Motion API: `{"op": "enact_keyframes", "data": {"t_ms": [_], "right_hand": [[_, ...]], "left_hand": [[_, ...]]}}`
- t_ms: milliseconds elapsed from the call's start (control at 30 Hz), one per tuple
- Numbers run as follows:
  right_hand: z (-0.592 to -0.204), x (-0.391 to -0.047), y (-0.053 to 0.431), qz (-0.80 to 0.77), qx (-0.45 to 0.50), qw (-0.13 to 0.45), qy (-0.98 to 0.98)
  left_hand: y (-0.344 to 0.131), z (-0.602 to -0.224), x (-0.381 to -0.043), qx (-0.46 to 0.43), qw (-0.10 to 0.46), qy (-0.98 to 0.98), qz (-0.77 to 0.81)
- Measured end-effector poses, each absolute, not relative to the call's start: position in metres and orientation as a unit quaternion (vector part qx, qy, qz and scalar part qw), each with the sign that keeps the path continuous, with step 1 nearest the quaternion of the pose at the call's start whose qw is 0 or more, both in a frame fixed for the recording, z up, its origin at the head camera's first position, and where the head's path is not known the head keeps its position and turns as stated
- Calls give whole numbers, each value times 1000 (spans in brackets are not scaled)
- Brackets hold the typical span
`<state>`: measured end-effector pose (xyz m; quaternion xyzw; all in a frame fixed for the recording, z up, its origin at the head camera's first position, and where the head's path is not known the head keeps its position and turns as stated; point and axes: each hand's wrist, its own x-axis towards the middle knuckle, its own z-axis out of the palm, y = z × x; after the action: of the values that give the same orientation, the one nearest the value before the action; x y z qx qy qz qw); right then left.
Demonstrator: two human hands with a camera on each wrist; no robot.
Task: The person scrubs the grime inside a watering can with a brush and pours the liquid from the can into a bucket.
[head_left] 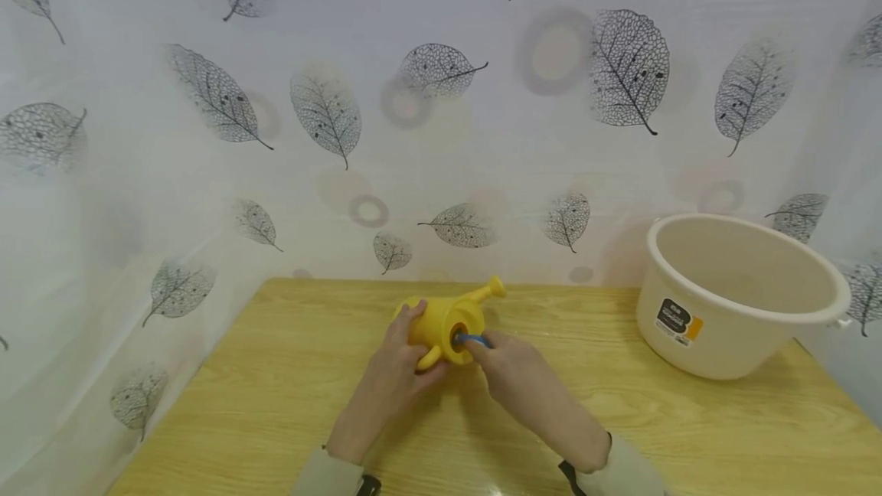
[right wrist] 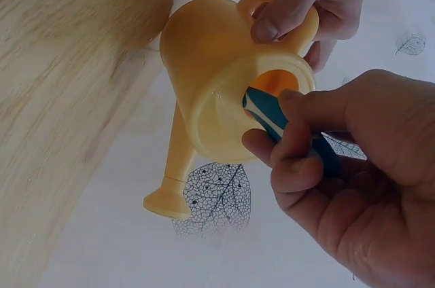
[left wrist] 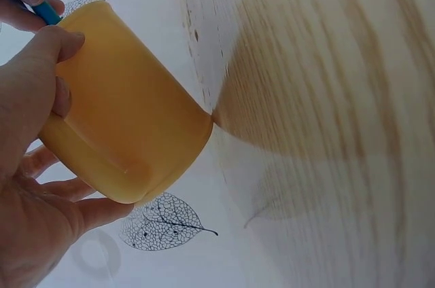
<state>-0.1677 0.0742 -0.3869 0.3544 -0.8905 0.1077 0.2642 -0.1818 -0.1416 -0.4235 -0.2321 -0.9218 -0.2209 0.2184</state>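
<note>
A yellow watering can (head_left: 429, 321) is tipped on its side over the table, its round opening facing the right hand. My left hand (head_left: 391, 372) grips it by the handle and body, the thumb over the handle in the right wrist view. The can's spout (right wrist: 178, 155) points away from me. My right hand (head_left: 520, 383) pinches a blue toothbrush-like handle (right wrist: 266, 108) with a white stripe between thumb and fingers. The handle's front end reaches into the opening, where the orange inside (right wrist: 275, 81) shows; its tip is hidden.
A large cream-coloured tub (head_left: 717, 343) with a label stands at the right back of the wood-grain table (head_left: 276, 404). Behind the table hangs a pale sheet (head_left: 441, 159) printed with dark leaves, close to the table's back edge.
</note>
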Motion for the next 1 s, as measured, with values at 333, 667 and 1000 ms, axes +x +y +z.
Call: {"op": "enact_keyframes", "data": {"t_ms": [333,667,1000], "right_hand": [[-387,-166,76,173,392,247,-869],[-371,-165,86,262,399,138,-868],[-365,-165,91,278,390,129,-868]], "left_hand": [[-141,-422,-182,-235,220,-923,-211],[-141,-421,-180,-235,225,-921,-215],[-141,-422,-180,-236,231,-919,-217]]}}
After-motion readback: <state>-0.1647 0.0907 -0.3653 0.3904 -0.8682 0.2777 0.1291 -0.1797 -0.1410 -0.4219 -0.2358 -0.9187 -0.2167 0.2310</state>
